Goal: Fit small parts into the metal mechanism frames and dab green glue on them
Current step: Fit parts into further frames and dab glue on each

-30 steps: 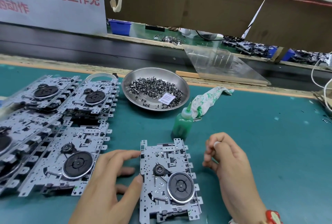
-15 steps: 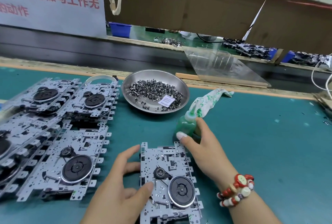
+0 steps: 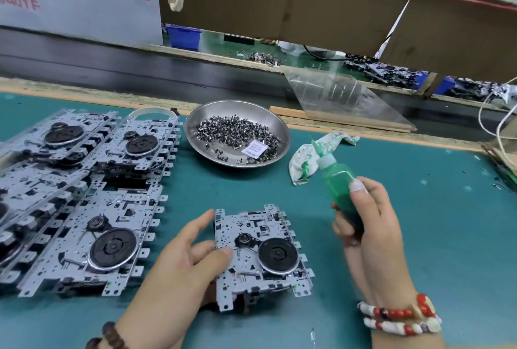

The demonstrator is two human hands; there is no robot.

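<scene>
Take the metal mechanism frame (image 3: 260,253) as your reference: it lies flat on the teal bench mat (image 3: 419,250), nearest you, with the black flywheel (image 3: 278,255) on its right half. Your left hand (image 3: 184,262) rests on the frame's left edge, fingers loosely spread, thumb tip pressing the plate and index finger lying along the top-left corner; keep that pressure so the frame cannot slide when the nozzle touches it. Your right hand (image 3: 366,225) grips the green glue bottle (image 3: 340,192) to the right of the frame and clear of it, fingers and thumb curled round the body, with the nozzle pointing up and away from the frame. Tip the bottle over only once the nozzle is above the fitted part, since a squeeze made on the way across is likely to drip glue onto the flywheel or the small pulley (image 3: 244,239) left of it. Apply a light squeeze and aim for a single small dab; the soft bottle will probably release more than you expect. Whether the small part is already seated cannot be told from here, so check it before gluing. Spare parts wait in the steel dish (image 3: 195,138) beyond the frame, the stained rag (image 3: 307,158) lies beyond and right of it for wiping the nozzle, and the other frames (image 3: 84,208) lie to its left.
</scene>
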